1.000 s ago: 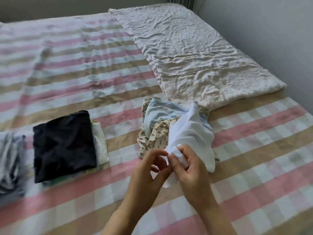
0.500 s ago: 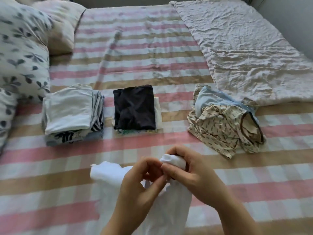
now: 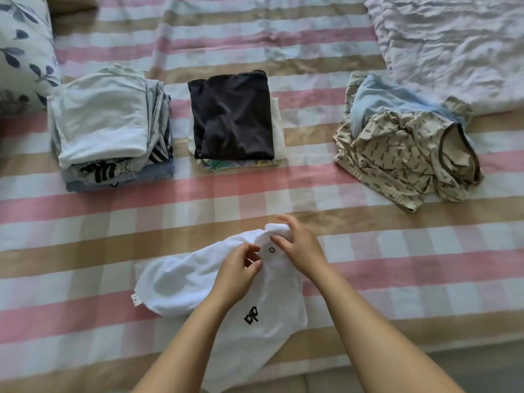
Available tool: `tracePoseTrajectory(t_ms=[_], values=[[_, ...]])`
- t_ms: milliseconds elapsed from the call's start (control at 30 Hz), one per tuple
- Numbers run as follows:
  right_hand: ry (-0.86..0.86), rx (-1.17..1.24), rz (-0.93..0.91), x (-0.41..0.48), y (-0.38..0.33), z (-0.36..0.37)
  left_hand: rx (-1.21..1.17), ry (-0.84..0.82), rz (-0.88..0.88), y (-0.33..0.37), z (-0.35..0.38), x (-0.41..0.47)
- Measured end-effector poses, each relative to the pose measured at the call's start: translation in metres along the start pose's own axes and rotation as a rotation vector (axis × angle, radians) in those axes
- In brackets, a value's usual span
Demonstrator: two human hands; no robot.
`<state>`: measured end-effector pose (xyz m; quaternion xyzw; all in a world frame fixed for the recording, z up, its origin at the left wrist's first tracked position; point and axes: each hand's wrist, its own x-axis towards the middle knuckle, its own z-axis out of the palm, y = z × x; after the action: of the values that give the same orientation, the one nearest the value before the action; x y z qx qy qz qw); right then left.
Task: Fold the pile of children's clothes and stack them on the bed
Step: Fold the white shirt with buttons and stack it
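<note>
A person's left hand (image 3: pixel 236 275) and right hand (image 3: pixel 300 251) work at a white garment (image 3: pixel 181 282) spread on the striped bed (image 3: pixel 397 251), directly in front of the black-topped stack (image 3: pixel 232 117). The right hand's fingers curl round a bunched bit of the garment's upper edge. The left hand pinches the cloth just beside it, next to a small black ring print. The garment's lower part hangs over the bed's near edge. Left of the black-topped stack sits a taller pale-topped stack (image 3: pixel 105 117), with a leaf-print pillow (image 3: pixel 22 46) beyond it. Right of the black-topped stack, well apart, lies the unfolded pile (image 3: pixel 402 154) — a pale blue piece and a beige printed top, crumpled together — touching a rumpled white blanket (image 3: pixel 453 38) behind.
</note>
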<state>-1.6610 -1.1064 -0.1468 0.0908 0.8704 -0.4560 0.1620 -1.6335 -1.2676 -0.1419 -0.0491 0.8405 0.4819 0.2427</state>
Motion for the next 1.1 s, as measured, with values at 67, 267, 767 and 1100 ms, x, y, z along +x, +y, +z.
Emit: tracePoseTrajectory(t_ms=[67,267,767,1100], values=[[0.051,0.097,0.058,-0.011,0.007,-0.005,0.044,-0.007,0.031,0.001,0.000,0.006],[0.262,0.247,0.366,-0.086,0.038,0.012,0.185,0.148,0.195,0.022,-0.001,0.033],[0.353,0.396,0.505,-0.116,0.036,0.025,0.221,-0.065,0.206,0.023,-0.017,0.059],[0.351,0.216,0.046,-0.068,-0.051,-0.075,0.162,0.416,0.366,0.071,-0.076,-0.022]])
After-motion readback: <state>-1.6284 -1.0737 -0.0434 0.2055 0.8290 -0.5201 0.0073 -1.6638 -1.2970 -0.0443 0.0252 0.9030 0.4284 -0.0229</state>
